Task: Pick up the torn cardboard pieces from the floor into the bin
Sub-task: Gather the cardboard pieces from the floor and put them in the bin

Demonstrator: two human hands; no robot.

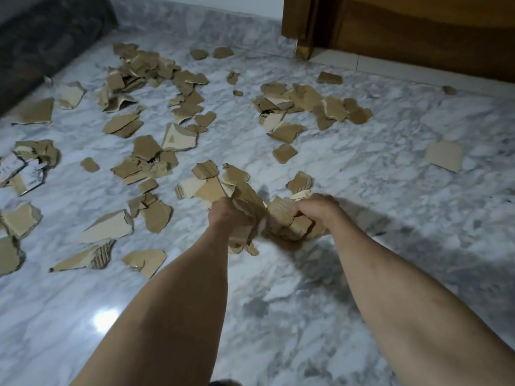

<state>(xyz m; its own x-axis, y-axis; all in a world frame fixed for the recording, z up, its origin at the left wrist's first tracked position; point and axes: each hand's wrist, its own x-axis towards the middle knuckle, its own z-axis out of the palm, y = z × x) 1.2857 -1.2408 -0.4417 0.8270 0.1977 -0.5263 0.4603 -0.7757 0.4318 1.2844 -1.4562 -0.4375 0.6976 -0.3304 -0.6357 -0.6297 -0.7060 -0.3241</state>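
Down low, the left hand clutched a fistful of torn cardboard pieces while the right hand clenched a second wad just beside it. Beyond both fists, scraps littered the grey-veined marble floor, reaching toward the wooden door frame.

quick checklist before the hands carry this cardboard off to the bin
1. Left hand grips a bunch of cardboard pieces: ok.
2. Right hand grips a second bunch: ok.
3. Both bunches secure: cannot tell; edges stick out loosely below the left hand and the frame is blurred there.
4. Bin located: not ok, no bin is in view.
5. Floor cleared: not ok, many torn pieces remain, such as the flat piece at far right.
6. Path near the wooden door frame: cannot tell.
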